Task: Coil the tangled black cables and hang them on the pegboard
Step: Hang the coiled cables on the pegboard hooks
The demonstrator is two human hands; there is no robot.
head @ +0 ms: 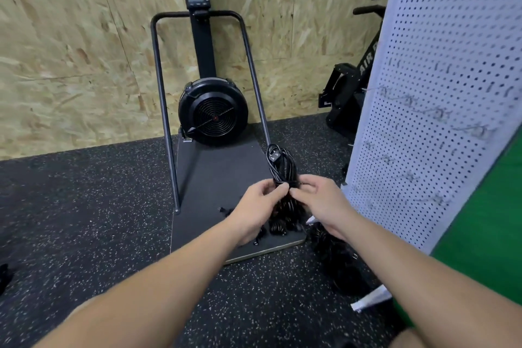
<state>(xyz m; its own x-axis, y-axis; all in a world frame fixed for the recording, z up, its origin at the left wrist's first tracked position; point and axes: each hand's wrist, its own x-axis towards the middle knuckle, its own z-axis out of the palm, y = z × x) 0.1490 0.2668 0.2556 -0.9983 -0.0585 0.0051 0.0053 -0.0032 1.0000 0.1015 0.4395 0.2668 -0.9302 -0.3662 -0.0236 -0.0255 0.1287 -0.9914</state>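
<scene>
I pinch the cable bundle [283, 167] mid-frame with both hands, left hand [258, 203] and right hand [319, 200], to keep its loops together

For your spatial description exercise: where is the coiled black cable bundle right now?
In the head view, the cable bundle sits centre frame, gripped between the left hand and right hand, above the machine's platform, left of the pegboard.

The cable [283, 162] has a smooth, slightly glossy black plastic sheath. The pegboard [440, 99] looks like matt, pale painted sheet, evenly perforated. The wall [70, 51] is rough chipboard of pressed wood flakes. The floor [84, 206] is matt black rubber with pale speckles. The machine's frame [161, 93] is smooth dark metal tube; its fan housing [213, 116] is glossy black plastic.
</scene>
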